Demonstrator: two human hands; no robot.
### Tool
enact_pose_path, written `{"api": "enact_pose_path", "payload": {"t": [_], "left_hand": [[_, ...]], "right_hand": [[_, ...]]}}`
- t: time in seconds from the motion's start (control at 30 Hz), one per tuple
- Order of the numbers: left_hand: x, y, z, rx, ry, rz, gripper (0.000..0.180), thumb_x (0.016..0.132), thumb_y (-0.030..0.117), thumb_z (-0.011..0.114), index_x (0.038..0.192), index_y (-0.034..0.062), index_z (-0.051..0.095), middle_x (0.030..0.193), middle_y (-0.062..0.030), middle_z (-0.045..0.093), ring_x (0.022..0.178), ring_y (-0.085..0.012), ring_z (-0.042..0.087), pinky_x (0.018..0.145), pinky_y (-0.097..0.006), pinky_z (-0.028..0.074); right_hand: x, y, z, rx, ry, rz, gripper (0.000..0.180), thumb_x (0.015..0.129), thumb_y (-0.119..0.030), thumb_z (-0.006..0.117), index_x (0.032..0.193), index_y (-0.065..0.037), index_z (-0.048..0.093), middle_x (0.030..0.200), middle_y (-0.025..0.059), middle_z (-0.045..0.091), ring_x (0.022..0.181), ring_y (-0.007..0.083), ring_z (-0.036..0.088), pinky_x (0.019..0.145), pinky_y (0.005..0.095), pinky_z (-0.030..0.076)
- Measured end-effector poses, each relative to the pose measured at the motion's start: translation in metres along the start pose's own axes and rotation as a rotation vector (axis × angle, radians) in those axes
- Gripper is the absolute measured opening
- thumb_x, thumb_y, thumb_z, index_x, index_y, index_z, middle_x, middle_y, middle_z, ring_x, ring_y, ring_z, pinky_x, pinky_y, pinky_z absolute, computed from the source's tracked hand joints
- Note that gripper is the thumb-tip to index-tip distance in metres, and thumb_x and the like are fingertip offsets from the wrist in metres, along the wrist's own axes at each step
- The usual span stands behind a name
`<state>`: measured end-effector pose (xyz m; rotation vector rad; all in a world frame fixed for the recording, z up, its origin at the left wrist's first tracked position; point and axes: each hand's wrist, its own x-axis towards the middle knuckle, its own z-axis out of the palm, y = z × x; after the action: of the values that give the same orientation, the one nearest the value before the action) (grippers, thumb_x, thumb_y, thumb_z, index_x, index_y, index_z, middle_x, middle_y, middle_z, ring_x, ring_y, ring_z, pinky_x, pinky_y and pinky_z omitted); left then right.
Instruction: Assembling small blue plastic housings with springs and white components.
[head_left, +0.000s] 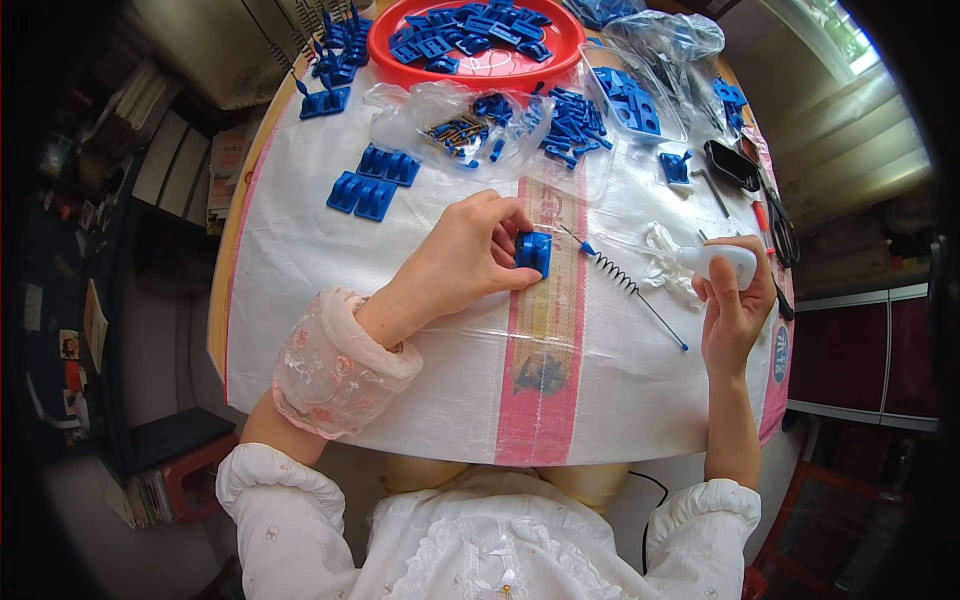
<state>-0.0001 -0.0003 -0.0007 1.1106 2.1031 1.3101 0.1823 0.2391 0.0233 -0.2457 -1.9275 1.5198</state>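
Between the thumb and fingers of my left hand is a small blue plastic bracket, held just over the sheet's striped band. My right hand is closed around a white squeeze bottle, its narrow nozzle pointing left. A black coiled spring wire with blue end pieces lies slantwise between my hands, touched by neither. Two blue ridged brackets rest beyond my left forearm. Crumpled white tissue sits beside the bottle's nozzle.
A red basin heaped with blue parts stands at the far side. Before it are a plastic bag of small fittings and loose blue pegs. Scissors, a hex key and a black case lie along the right edge.
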Motion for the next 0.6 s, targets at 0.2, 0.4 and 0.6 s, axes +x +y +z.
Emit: {"api": "enact_pose_path", "payload": {"t": [0.2, 0.4, 0.6], "left_hand": [[-0.0002, 0.0012, -0.0004, -0.003, 0.001, -0.005, 0.037, 0.074, 0.008, 0.089, 0.103, -0.0009, 0.068, 0.096, -0.0076, 0.066, 0.080, -0.0137, 0.068, 0.073, -0.024, 0.060], [-0.0001, 0.0022, -0.0006, 0.002, -0.001, -0.010, 0.036, 0.074, 0.007, 0.089, 0.102, -0.0011, 0.068, 0.096, -0.0079, 0.066, 0.082, -0.0141, 0.068, 0.073, -0.024, 0.060], [0.0001, 0.0010, -0.0006, -0.001, -0.004, -0.008, 0.036, 0.074, 0.007, 0.088, 0.103, -0.0014, 0.068, 0.097, -0.0082, 0.066, 0.082, -0.0142, 0.068, 0.073, -0.024, 0.060]], "right_hand": [[-0.0001, 0.0008, 0.0001, 0.006, 0.009, 0.011, 0.019, 0.097, -0.022, 0.072, 0.100, -0.005, 0.065, 0.087, -0.0013, 0.061, 0.070, 0.0024, 0.053, 0.059, 0.0180, 0.042], [-0.0003, 0.0011, -0.0007, 0.007, 0.001, 0.010, 0.019, 0.097, -0.022, 0.072, 0.100, -0.005, 0.065, 0.087, -0.0015, 0.062, 0.070, 0.0022, 0.053, 0.059, 0.0180, 0.043], [0.0006, 0.0012, -0.0002, 0.033, 0.004, 0.023, 0.018, 0.097, -0.021, 0.072, 0.099, -0.005, 0.064, 0.086, -0.0012, 0.061, 0.069, 0.0027, 0.053, 0.058, 0.0190, 0.042]]}}
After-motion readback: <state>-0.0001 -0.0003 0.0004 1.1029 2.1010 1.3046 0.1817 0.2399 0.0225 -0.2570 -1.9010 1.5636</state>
